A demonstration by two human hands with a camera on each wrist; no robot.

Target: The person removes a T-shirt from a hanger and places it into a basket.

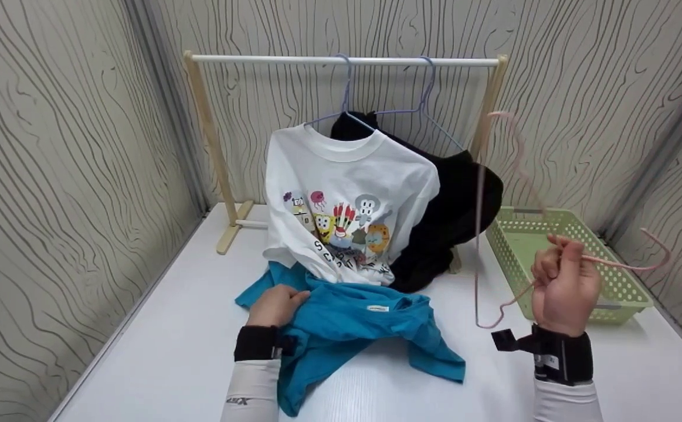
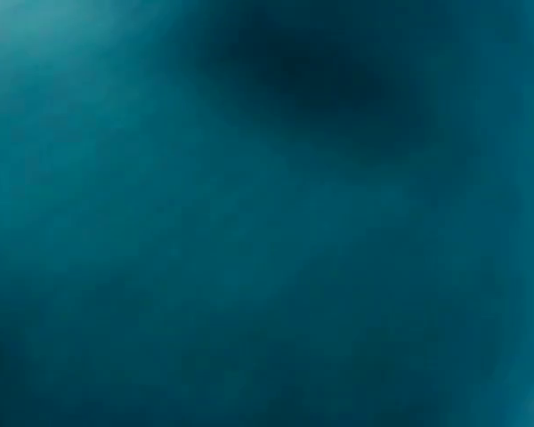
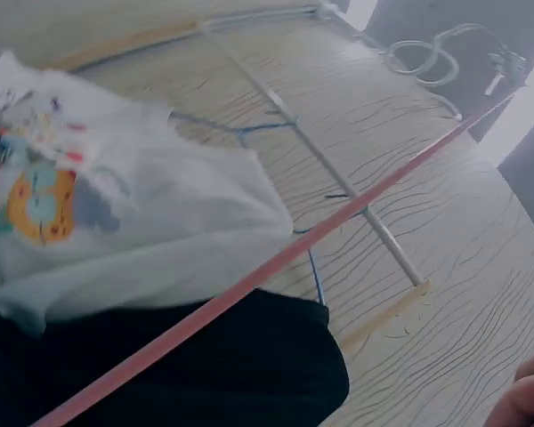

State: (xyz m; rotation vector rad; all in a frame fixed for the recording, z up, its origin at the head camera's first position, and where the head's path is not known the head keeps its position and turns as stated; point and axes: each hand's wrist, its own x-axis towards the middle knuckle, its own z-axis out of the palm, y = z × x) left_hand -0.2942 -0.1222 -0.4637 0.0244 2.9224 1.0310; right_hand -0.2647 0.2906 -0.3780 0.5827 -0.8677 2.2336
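A teal T-shirt (image 1: 364, 313) lies rumpled on the table, its collar with a white label facing up. My left hand (image 1: 275, 303) grips its left part, thumb on top of the cloth. Blurred teal cloth (image 2: 267, 231) fills the left wrist view, hiding the fingers there. Raised over the table's right side, my right hand (image 1: 568, 287) holds a pink hanger (image 1: 477, 234) near its hook, which points right. The hanger's long bar stands nearly upright, between the hand and the hung clothes. In the right wrist view, the pink bar crosses diagonally and only fingertips (image 3: 527, 396) show.
A wooden rack with a white rail (image 1: 270, 59) stands at the back. From purple-blue hangers hang a white cartoon T-shirt (image 1: 352, 176) and, behind it, a black garment (image 1: 464, 193). A green perforated basket (image 1: 508, 269) sits at right, partly behind my right hand. Patterned walls enclose the table.
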